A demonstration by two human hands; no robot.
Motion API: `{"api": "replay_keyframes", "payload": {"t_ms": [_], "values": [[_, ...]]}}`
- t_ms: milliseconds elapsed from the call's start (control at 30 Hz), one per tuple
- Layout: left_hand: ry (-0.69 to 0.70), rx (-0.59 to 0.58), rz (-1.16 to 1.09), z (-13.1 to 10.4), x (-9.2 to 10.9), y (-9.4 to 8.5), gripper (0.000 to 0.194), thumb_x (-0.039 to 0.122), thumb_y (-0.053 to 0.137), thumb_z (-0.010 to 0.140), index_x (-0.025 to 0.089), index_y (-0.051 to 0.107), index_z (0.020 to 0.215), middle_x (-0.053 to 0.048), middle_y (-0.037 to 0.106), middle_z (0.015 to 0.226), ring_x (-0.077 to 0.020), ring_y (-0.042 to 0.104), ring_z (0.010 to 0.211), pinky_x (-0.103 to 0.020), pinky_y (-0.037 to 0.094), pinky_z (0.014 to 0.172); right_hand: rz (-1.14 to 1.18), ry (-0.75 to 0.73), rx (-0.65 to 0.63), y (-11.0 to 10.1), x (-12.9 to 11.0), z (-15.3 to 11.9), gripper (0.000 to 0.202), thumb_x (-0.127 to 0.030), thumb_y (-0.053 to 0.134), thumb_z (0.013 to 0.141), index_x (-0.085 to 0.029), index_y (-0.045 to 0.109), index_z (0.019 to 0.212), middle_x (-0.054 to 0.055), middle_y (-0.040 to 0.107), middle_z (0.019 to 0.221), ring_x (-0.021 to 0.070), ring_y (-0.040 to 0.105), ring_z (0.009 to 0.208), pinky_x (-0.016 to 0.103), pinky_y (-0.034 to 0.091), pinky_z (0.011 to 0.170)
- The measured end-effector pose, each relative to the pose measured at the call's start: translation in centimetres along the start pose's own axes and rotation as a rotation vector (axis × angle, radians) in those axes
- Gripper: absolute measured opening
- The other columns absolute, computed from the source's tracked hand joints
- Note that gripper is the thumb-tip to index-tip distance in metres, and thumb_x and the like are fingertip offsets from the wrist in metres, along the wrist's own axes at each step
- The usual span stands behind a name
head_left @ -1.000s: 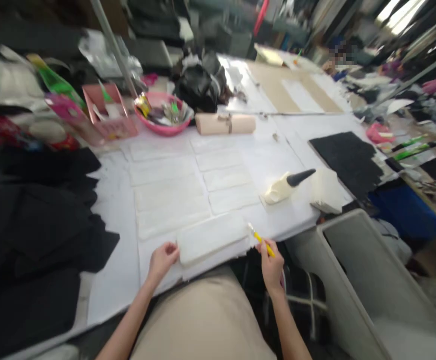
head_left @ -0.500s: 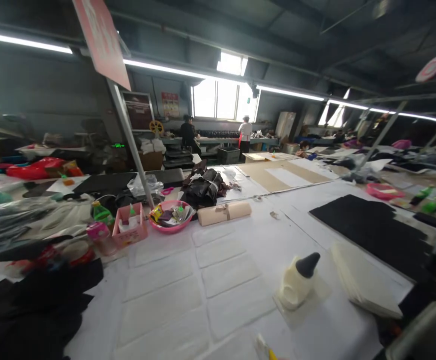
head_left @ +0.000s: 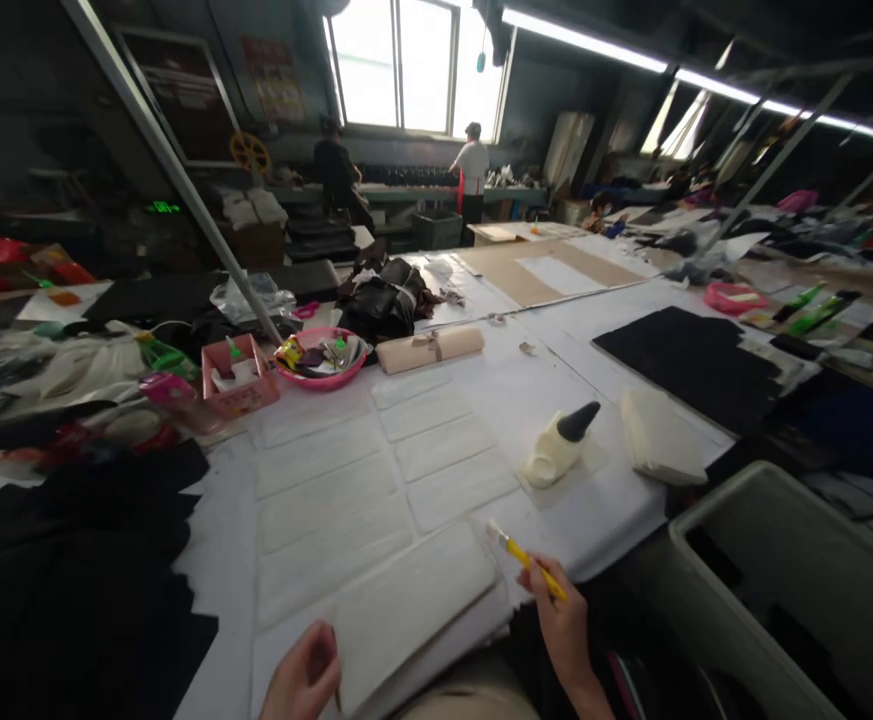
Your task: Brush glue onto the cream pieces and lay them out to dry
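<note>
My right hand grips a yellow-handled brush, its pale bristles pointing up and left over the table. At the bottom, my left hand has its fingers curled in a pinch at the left end of a white rectangular panel. That panel lies at a slant near the table's front edge, a darker edge showing along its near side. Beyond it, several thin white rectangular pieces lie flat in two columns. A cream plastic container with a black tapered part rests right of them, tilted.
A stack of cream sheets and a large black sheet lie at right. Below them stands a grey bin. Black material covers the left. Behind are a pink basin, pink box and beige roll. Two people work far back.
The view has tipped down and shifted. Both my hands and the white panel now show; earlier only part of the brush was visible at the bottom edge. More of the grey bin appears.
</note>
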State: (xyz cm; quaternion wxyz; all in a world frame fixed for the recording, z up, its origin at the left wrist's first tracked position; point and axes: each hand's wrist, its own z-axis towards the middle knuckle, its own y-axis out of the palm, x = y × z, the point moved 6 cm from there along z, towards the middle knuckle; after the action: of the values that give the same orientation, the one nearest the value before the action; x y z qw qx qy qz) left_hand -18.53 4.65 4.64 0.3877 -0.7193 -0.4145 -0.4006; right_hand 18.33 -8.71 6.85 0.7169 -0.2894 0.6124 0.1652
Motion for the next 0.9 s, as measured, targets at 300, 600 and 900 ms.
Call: {"api": "replay_keyframes", "payload": {"t_ms": [300, 600, 900], "values": [[-0.232, -0.059, -0.412, -1.8, -0.9, 0.1, 0.032, 0.041, 0.073, 0.063, 0.021, 0.048, 0.060, 0.000, 0.054, 0.065, -0.0156, 0.052, 0.061, -0.029, 0.046, 0.061, -0.056, -0.103, 0.038, -0.7, 0.7, -1.5, 0.029, -0.041, 0.058, 0.092, -0.019, 0.068, 0.107, 0.009, 0.072, 0.099, 0.0223, 0.073, 0.084, 0.040, 0.061, 0.081], [-0.204, -0.067, -0.626, -2.2, 0.7, 0.0, 0.021, 0.033, 0.075, 0.066, 0.019, 0.061, 0.074, -0.006, 0.071, 0.087, -0.0260, 0.068, 0.086, -0.033, 0.054, 0.073, -0.212, -0.340, -0.101, 0.5, -0.4, -2.1, 0.024, -0.026, 0.053, 0.097, -0.023, 0.068, 0.115, 0.009, 0.068, 0.107, 0.0219, 0.067, 0.102, 0.041, 0.056, 0.091], [-0.119, -0.128, -0.756, 1.8, 9.0, 3.1, 0.040, 0.019, 0.079, 0.060, 0.013, 0.070, 0.099, -0.009, 0.075, 0.090, -0.0277, 0.071, 0.088, -0.034, 0.058, 0.078, -0.272, -0.354, -0.180, 0.2, 1.1, -3.3, 0.031, -0.018, 0.047, 0.097, -0.024, 0.067, 0.120, 0.011, 0.064, 0.116, 0.0209, 0.065, 0.109, 0.035, 0.056, 0.092]]}}
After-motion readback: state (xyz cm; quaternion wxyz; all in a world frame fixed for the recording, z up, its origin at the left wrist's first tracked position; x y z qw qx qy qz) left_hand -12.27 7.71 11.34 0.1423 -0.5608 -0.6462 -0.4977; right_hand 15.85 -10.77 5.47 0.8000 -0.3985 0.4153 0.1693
